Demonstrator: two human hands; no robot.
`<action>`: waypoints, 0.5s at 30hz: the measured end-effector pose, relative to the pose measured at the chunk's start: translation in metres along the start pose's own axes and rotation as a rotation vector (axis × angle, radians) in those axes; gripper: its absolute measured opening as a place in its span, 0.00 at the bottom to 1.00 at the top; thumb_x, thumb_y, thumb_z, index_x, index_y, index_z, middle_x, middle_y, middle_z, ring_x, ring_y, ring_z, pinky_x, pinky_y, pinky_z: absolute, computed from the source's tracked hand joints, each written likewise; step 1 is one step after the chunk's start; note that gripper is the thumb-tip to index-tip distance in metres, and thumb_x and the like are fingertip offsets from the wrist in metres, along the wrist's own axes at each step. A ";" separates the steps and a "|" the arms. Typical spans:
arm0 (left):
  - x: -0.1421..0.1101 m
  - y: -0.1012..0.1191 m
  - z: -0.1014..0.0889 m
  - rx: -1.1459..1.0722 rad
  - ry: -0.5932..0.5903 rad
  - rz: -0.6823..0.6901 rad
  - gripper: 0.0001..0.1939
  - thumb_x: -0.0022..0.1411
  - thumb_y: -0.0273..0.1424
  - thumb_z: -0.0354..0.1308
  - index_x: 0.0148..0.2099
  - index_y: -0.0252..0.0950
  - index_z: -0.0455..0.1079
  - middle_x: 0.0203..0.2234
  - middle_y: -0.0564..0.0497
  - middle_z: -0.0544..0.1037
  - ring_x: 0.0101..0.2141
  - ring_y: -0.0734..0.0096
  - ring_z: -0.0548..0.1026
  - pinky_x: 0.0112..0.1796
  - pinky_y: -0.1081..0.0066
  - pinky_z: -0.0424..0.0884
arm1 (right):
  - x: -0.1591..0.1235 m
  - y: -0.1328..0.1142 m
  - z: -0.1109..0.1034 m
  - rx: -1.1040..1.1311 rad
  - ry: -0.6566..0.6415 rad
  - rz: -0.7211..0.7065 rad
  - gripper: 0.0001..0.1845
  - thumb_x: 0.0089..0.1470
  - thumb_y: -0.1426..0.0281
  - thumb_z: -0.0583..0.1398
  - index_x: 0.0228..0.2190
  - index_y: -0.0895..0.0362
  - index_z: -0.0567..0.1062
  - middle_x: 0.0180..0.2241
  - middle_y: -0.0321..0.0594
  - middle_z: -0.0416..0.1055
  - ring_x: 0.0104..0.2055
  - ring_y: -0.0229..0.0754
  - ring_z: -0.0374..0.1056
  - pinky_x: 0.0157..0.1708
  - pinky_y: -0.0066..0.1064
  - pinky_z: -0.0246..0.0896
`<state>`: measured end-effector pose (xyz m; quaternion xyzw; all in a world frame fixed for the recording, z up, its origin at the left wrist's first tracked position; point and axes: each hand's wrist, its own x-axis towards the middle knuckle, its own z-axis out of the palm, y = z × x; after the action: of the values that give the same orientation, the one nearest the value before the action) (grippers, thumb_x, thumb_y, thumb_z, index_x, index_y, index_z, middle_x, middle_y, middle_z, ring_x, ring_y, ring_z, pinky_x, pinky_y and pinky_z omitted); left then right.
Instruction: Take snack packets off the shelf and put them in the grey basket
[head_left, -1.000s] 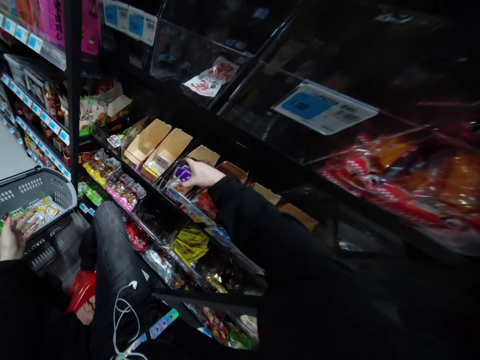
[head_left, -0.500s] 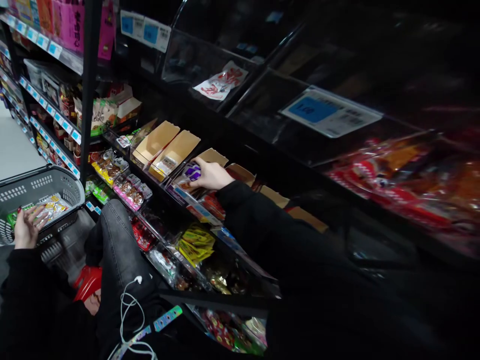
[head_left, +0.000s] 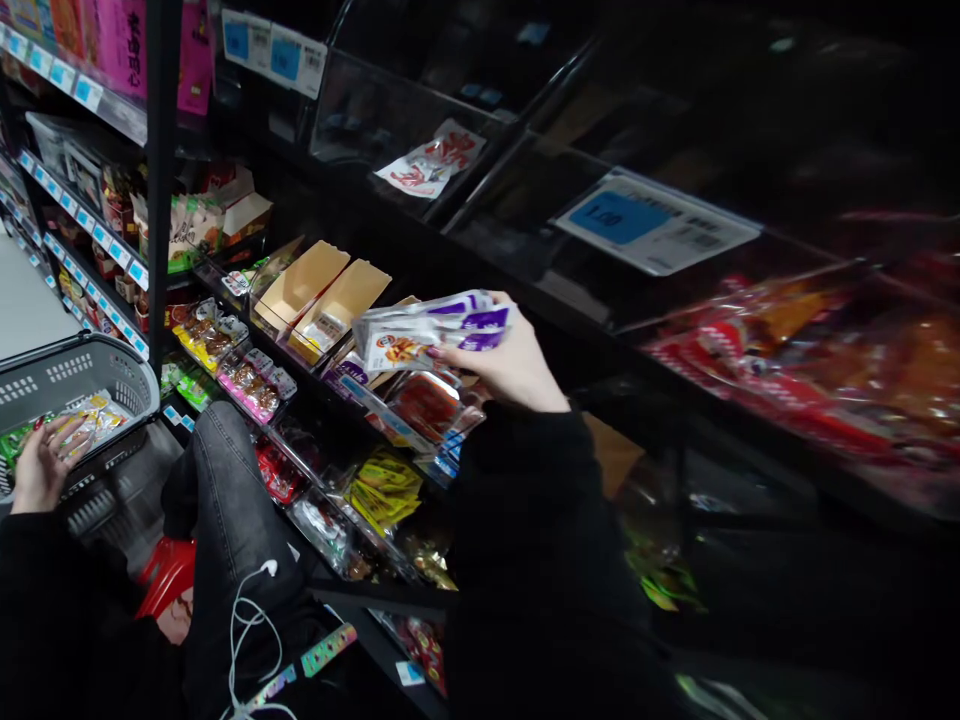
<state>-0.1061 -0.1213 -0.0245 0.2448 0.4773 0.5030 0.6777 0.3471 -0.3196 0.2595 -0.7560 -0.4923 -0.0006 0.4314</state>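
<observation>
Now lifted | right hand [head_left: 527,362] pinches purple-white packets [head_left: 420,335] | left hand [head_left: 39,472] open, near basket [head_left: 135,372] | moving them needs firm pinch

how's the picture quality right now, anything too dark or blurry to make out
Head view: deep shadow swallows the right sleeve and the lower right corner; the red packets at the right are smeared; glare streaks the clear bin fronts; the purple and white packets in the right hand are fairly clear.
</observation>
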 end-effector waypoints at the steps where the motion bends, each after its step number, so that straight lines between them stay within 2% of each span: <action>1: -0.002 0.000 0.001 -0.009 -0.039 -0.004 0.12 0.63 0.34 0.49 0.39 0.35 0.71 0.36 0.48 0.79 0.36 0.64 0.76 0.39 0.65 0.74 | -0.008 -0.003 0.001 0.047 0.019 -0.017 0.37 0.25 0.58 0.71 0.39 0.55 0.65 0.43 0.50 0.72 0.46 0.53 0.69 0.49 0.46 0.64; 4: -0.010 -0.002 0.011 -0.038 -0.212 -0.005 0.16 0.58 0.39 0.55 0.43 0.33 0.73 0.40 0.45 0.78 0.39 0.61 0.76 0.42 0.64 0.74 | -0.034 -0.019 0.013 0.208 -0.006 -0.058 0.42 0.28 0.47 0.68 0.43 0.53 0.65 0.46 0.49 0.70 0.48 0.53 0.69 0.50 0.46 0.63; 5: -0.014 -0.002 0.015 -0.045 -0.290 -0.023 0.20 0.55 0.41 0.57 0.45 0.33 0.73 0.41 0.43 0.78 0.41 0.59 0.75 0.44 0.62 0.73 | -0.043 -0.026 0.024 0.275 -0.075 -0.062 0.44 0.27 0.45 0.67 0.45 0.53 0.65 0.46 0.49 0.69 0.49 0.53 0.68 0.50 0.46 0.63; 7: -0.022 -0.004 0.023 -0.031 -0.476 -0.119 0.32 0.48 0.49 0.61 0.50 0.32 0.72 0.43 0.40 0.77 0.43 0.54 0.74 0.46 0.58 0.72 | -0.062 -0.040 0.059 0.403 -0.316 -0.054 0.45 0.25 0.45 0.68 0.45 0.53 0.66 0.45 0.46 0.70 0.49 0.52 0.68 0.52 0.44 0.63; 9: -0.030 -0.007 0.027 0.007 -0.664 -0.268 0.42 0.41 0.55 0.63 0.53 0.31 0.71 0.46 0.36 0.75 0.46 0.48 0.73 0.47 0.54 0.70 | -0.078 -0.049 0.113 0.544 -0.666 -0.046 0.42 0.26 0.51 0.70 0.44 0.52 0.67 0.44 0.43 0.71 0.46 0.50 0.70 0.49 0.42 0.65; 11: -0.037 -0.013 0.025 0.042 -0.805 -0.401 0.49 0.35 0.59 0.64 0.53 0.29 0.70 0.47 0.33 0.74 0.49 0.43 0.72 0.47 0.53 0.69 | -0.086 -0.050 0.175 0.643 -0.943 -0.044 0.41 0.24 0.56 0.71 0.43 0.52 0.67 0.43 0.40 0.71 0.46 0.48 0.69 0.48 0.39 0.66; 13: -0.043 -0.021 0.019 0.053 -0.850 -0.465 0.50 0.31 0.61 0.64 0.50 0.29 0.72 0.45 0.33 0.75 0.49 0.40 0.71 0.48 0.51 0.69 | -0.089 -0.047 0.237 0.667 -1.131 -0.054 0.41 0.21 0.59 0.73 0.42 0.54 0.68 0.41 0.38 0.71 0.45 0.46 0.69 0.48 0.36 0.65; 15: -0.046 -0.030 0.013 0.078 -0.792 -0.450 0.46 0.29 0.59 0.66 0.46 0.31 0.74 0.40 0.34 0.77 0.47 0.38 0.73 0.45 0.50 0.70 | -0.088 -0.043 0.288 0.674 -1.293 -0.047 0.41 0.19 0.61 0.73 0.40 0.56 0.69 0.38 0.37 0.71 0.43 0.45 0.68 0.47 0.35 0.65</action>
<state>-0.0832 -0.1724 -0.0248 0.3337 0.2414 0.1925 0.8907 0.1474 -0.1913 0.0698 -0.4205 -0.6384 0.5883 0.2638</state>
